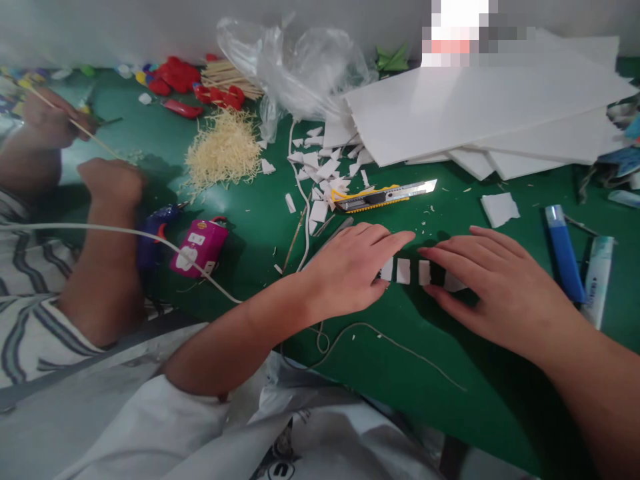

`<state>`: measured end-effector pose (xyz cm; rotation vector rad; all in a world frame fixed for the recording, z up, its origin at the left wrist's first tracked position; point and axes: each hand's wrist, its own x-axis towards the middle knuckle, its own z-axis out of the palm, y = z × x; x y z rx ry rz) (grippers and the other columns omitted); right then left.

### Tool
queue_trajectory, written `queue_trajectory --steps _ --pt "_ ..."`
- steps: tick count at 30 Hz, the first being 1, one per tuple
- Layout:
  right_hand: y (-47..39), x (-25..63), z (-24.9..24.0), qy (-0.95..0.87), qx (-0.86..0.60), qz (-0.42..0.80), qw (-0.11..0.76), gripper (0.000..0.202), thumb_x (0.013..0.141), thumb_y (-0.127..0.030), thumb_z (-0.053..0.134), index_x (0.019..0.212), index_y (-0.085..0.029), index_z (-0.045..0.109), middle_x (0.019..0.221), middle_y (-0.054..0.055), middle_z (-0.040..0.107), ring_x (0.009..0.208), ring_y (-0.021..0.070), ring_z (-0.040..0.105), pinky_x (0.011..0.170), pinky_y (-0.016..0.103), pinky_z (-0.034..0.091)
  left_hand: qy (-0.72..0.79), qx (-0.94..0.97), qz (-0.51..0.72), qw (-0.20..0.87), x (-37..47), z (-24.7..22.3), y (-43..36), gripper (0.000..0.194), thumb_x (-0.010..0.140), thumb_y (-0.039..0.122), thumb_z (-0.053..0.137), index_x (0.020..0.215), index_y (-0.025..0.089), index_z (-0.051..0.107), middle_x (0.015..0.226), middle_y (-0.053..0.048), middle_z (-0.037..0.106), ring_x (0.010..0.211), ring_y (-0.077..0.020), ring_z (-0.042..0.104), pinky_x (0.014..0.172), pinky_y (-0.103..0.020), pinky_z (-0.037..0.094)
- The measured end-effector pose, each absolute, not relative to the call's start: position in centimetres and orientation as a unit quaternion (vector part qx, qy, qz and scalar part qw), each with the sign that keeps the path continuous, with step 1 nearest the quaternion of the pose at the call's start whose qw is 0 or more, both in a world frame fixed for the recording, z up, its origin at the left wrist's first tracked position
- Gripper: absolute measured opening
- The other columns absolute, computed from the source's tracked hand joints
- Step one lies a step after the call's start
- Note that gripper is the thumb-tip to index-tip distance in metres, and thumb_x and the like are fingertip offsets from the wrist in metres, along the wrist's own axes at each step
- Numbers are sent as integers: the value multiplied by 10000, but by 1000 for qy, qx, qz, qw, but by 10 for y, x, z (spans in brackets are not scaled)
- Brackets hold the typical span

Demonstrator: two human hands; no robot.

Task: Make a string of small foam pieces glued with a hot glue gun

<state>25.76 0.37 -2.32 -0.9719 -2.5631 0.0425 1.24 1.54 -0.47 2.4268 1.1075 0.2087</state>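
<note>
Small white foam pieces lie in a short row on the green table (400,380). My left hand (353,273) rests around the leftmost piece (387,269), its thumb and index finger apart on either side. A middle piece (403,271) sits between my hands, untouched. The thumb and index finger of my right hand (493,290) are spread at a narrow piece (425,273); contact is hard to tell. Another white piece (454,281) lies partly hidden under my right hand. Above my hands is a yellow utility knife (385,196) with its blade out.
White foam sheets (475,113) and scraps (323,167) lie behind. A blue tube (565,253) and a white tube (599,280) are at right. Left are a pink power socket (200,247), cables, shredded straw (223,153) and another person's hands holding a thin stick (95,139).
</note>
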Motion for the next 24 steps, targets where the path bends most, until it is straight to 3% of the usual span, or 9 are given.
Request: queue_trajectory --steps 14,19,24 --pt "4 258 -23 -919 -342 8 196 273 958 -248 537 1212 -189 619 1050 114 760 974 284 722 981 542 540 380 896 83 216 16 -8 15 516 908 182 661 1399 152 504 1236 -98 661 1147 -256 594 993 -402 480" --pt "4 259 -19 -896 -381 -24 225 330 928 -218 602 1258 -235 593 1113 123 737 1005 309 717 986 554 540 328 903 168 220 16 -3 8 116 959 248 622 1022 159 662 1049 -63 687 998 -203 616 910 -334 487" --pt "5 264 -6 -860 -428 -72 269 524 863 -137 680 1356 -256 550 1162 134 725 1058 321 711 915 477 580 196 957 105 185 25 -3 -14 161 965 223 572 837 172 655 853 -35 658 753 -184 584 643 -343 450"
